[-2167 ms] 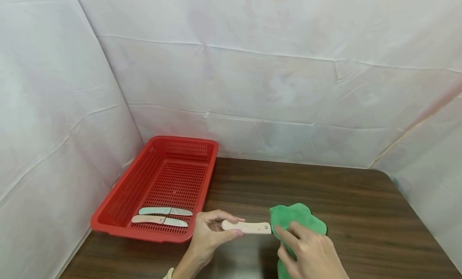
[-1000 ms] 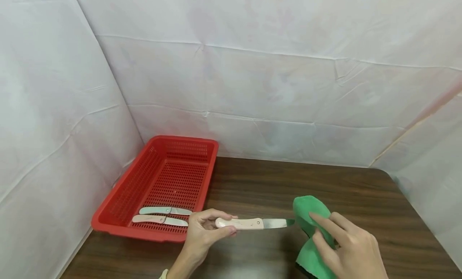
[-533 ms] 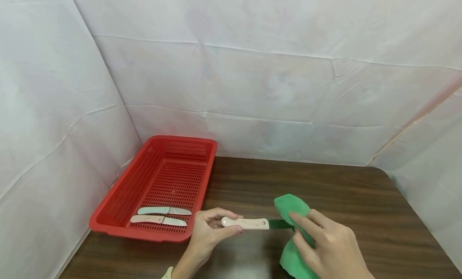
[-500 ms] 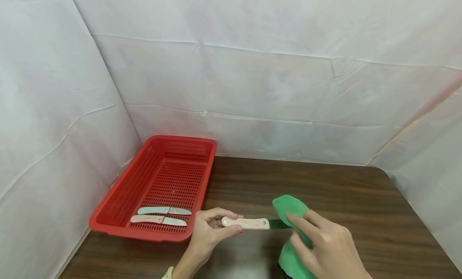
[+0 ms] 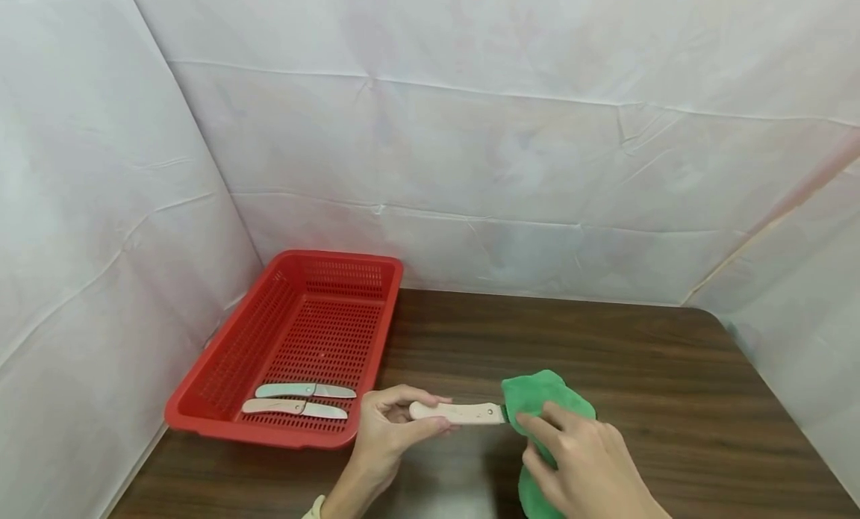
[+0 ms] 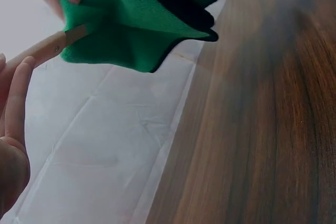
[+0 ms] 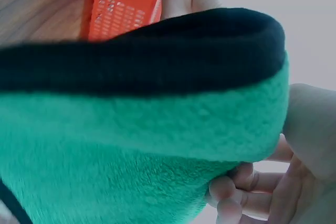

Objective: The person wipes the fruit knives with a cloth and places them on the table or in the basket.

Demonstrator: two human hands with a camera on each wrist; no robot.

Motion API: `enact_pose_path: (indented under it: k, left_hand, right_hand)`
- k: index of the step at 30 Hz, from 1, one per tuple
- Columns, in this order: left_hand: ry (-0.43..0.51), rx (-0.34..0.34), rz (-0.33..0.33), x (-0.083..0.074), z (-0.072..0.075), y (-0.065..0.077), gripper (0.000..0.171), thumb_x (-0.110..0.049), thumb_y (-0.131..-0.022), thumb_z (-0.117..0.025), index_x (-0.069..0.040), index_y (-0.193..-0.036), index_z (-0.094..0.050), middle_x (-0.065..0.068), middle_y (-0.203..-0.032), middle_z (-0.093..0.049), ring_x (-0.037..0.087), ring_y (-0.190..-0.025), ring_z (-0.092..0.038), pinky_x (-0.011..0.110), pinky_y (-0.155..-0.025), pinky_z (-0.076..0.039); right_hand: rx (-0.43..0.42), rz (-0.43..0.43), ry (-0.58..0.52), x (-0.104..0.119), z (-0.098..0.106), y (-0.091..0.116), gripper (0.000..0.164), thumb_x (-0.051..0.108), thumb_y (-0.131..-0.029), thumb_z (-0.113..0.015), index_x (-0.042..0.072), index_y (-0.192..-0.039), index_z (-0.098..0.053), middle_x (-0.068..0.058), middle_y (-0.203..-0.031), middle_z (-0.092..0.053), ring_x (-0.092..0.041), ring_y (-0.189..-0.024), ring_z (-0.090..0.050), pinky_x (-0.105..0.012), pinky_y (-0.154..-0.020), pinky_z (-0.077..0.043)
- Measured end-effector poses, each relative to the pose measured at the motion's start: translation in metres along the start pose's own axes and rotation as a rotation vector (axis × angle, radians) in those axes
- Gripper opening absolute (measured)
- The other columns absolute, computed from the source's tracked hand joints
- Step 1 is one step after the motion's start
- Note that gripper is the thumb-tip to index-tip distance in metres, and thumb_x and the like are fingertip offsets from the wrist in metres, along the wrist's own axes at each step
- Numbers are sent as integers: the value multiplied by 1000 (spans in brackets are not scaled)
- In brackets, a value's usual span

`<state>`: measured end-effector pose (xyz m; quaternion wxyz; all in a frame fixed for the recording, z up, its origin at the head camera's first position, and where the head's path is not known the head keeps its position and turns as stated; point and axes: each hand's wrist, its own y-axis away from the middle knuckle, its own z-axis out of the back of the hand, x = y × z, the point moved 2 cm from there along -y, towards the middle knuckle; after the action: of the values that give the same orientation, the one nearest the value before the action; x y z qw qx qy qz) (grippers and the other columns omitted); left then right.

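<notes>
My left hand (image 5: 393, 429) grips the pale handle of a folding knife (image 5: 463, 414), held level above the table with its blade side pointing right. A green cloth (image 5: 547, 399) with dark edging wraps the blade, and most of the blade is hidden in it. My right hand (image 5: 581, 455) pinches the cloth around the blade, close to the handle's pivot end. In the left wrist view, a short stretch of the blade (image 6: 76, 34) shows between the handle and the cloth. Folds of cloth (image 7: 157, 129) fill most of the right wrist view.
A red perforated basket (image 5: 336, 332) stands on the left of the dark wood table (image 5: 638, 355). Inside it lie two opened folding knives, one with a light green handle (image 5: 285, 390) and one with a pinkish handle (image 5: 272, 405). White sheeting (image 5: 470, 131) hangs behind and at both sides.
The cloth has slid along the blade, out to the tip around one second ago, then back left to near the handle now. The left hand has shifted only slightly.
</notes>
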<state>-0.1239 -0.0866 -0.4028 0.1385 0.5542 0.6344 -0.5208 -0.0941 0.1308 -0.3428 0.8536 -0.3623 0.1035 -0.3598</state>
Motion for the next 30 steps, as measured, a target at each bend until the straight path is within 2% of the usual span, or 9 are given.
enact_pose_path:
  k: [5,13,17,22,27,30]
  left_hand:
    - [61,15,-16,-3,3,0,25,25,-67,-57,14,-89,-57,36,-88,-58,37,-67,-62,54,-54,-49]
    - [66,20,-23,-7,5,1,24,26,-68,-55,16,-89,-56,39,-89,-55,40,-67,-61,51,-55,-50]
    - [29,14,-18,-8,6,2,23,26,-67,-56,19,-89,-55,41,-87,-53,40,-66,-62,51,-55,-50]
    - [-12,5,-7,-7,7,2,24,25,-66,-58,23,-89,-53,38,-88,-56,39,-68,-62,51,-55,-49]
    - [-22,5,-1,-6,8,3,24,24,-66,-59,24,-89,-52,37,-88,-57,39,-70,-62,53,-56,-49]
    - [-41,8,6,-4,10,3,24,23,-66,-60,23,-90,-53,36,-88,-58,37,-69,-62,52,-56,-49]
  right_hand:
    - [20,-35,1,-10,4,6,25,10,-61,-54,15,-81,-68,14,-68,-45,9,-47,-19,-3,-39,-12]
    - [11,-91,25,-23,10,15,25,9,-58,-59,15,-80,-69,17,-66,-45,10,-47,-21,-4,-38,-14]
    - [-18,-108,17,-26,14,16,22,11,-63,-57,14,-81,-69,17,-65,-44,9,-48,-22,-4,-39,-16]
    - [-70,-117,12,-28,21,13,24,19,-74,-46,14,-81,-69,19,-64,-37,8,-49,-21,-4,-41,-15]
    - [-138,-98,20,-28,25,9,29,21,-77,-42,13,-80,-69,19,-64,-34,8,-49,-20,-3,-41,-14]
    - [-146,-97,20,-25,28,6,29,22,-78,-42,13,-80,-69,19,-63,-34,8,-49,-19,-3,-41,-13]
